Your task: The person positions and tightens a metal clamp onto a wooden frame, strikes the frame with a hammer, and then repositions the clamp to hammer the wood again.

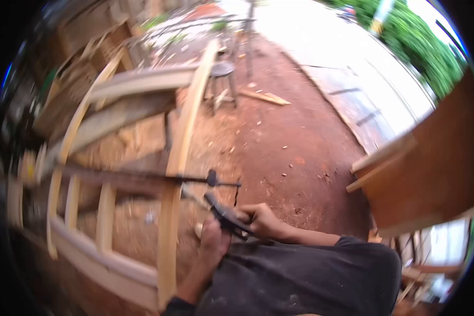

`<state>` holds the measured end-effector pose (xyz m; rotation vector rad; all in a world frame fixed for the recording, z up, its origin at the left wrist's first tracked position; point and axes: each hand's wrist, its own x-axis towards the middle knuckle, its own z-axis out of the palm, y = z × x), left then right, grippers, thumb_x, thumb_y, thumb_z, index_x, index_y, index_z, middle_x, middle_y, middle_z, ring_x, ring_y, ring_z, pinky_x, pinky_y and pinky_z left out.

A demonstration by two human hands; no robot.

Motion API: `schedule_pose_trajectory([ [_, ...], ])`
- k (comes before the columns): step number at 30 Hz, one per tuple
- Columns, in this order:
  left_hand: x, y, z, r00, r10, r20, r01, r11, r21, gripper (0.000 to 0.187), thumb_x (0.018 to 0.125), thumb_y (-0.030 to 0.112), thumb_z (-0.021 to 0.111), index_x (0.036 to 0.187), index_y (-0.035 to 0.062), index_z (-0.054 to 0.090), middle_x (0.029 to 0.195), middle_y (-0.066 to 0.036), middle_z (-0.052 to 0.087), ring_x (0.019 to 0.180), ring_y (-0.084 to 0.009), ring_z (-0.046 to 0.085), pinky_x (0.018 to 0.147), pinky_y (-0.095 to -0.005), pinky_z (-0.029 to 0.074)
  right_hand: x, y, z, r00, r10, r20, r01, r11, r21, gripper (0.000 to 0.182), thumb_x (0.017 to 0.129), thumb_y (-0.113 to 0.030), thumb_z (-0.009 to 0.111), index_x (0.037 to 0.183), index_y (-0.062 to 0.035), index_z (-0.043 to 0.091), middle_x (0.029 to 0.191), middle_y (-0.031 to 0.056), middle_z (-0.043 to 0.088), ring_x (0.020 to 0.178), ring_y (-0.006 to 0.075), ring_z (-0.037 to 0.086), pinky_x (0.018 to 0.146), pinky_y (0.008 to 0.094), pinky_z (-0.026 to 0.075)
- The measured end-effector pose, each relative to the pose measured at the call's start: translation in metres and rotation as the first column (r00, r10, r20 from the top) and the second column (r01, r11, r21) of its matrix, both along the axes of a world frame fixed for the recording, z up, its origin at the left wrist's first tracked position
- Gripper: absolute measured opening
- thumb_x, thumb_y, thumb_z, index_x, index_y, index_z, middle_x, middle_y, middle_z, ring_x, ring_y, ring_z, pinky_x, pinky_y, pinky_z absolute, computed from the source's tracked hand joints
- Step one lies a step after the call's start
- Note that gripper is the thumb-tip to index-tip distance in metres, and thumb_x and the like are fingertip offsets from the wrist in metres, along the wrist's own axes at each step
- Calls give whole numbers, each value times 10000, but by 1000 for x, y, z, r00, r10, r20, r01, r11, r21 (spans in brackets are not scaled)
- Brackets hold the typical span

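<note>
My left hand [214, 238] is closed around the lower side of a dark, elongated tool [227, 218]; blur hides its exact kind. The fingers of my right hand [262, 220] are bent against the same tool from the other side. Just beyond my hands, the screw end of a long metal bar clamp [211, 179] sticks out past a pale wooden frame [187, 124]. The clamp's bar runs across the frame to its far-left rail. A thin dark handle hangs from the screw near my right hand.
On the right leans a brown wooden panel [426, 168] with pale edge strips. A small stool [222, 71] and loose wood offcuts [266, 97] are on the reddish dirt floor [295, 142]. Stacked timber [84, 31] fills the upper left.
</note>
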<state>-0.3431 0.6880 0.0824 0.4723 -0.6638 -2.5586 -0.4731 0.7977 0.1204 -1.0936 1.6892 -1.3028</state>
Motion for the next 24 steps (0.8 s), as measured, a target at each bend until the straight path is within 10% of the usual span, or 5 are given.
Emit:
schedule_pose_trajectory([
  [1,10,-13,-34,944,-188,273,205,978,-34,185,940,57,446,1007,-25,598,968,-182,670,916,-271,675,840,-396,560,1,-3,0,984,-37,177,36,999,9,136,865,-118,711,815,-14,639,663,27,641,630,149,622,563,317,466],
  [2,-4,3,-11,997,49,59,-53,995,81,190,922,39,462,1014,-14,620,942,-130,669,893,-209,655,832,-342,542,0,-6,-3,996,-38,81,36,999,29,126,867,-83,706,801,-6,631,681,-11,620,667,104,595,566,280,456],
  [13,19,-1,-11,832,481,278,-543,808,228,160,839,-128,450,818,25,489,976,-157,632,802,-283,654,769,-368,582,23,-33,-20,951,-150,-269,171,984,55,156,833,-106,750,854,17,656,667,19,601,623,95,565,567,292,454],
  [19,73,-40,-1,941,164,296,-259,911,321,147,787,168,666,715,92,562,595,18,454,484,-80,315,443,-277,243,47,-47,-23,946,-174,-274,169,985,-43,113,831,-64,737,867,17,668,723,26,605,633,111,549,589,286,451],
  [24,104,-63,32,868,-6,497,150,957,-250,203,921,240,665,801,87,605,507,68,373,372,-57,319,340,-270,216,71,-62,-23,981,-98,-168,90,994,-57,113,821,-52,745,874,24,680,661,-11,573,624,77,507,579,262,444],
])
